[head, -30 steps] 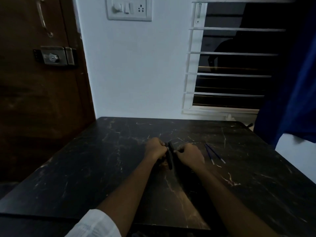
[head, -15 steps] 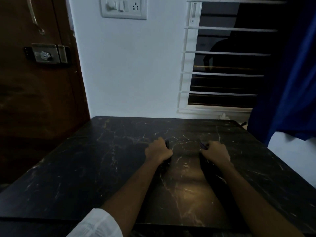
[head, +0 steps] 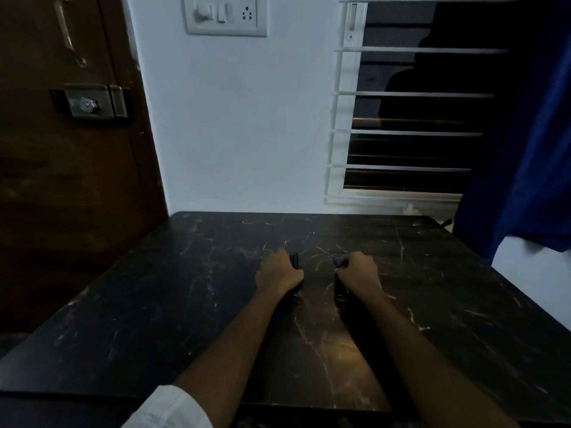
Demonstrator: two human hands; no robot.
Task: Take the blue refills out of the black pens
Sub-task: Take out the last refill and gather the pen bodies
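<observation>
Separating since a second ago, the black pens (head: 294, 261) sit at centre frame, gripped in the left hand (head: 278, 272); the right hand (head: 358, 272), now apart, closes its grip on blue refills (head: 336, 262) above the table (head: 185, 304), suggesting extraction succeeded.

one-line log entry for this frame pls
scene: dark marble table | left hand: shut on black pens | right hand: shut on blue refills | hands apart
</observation>
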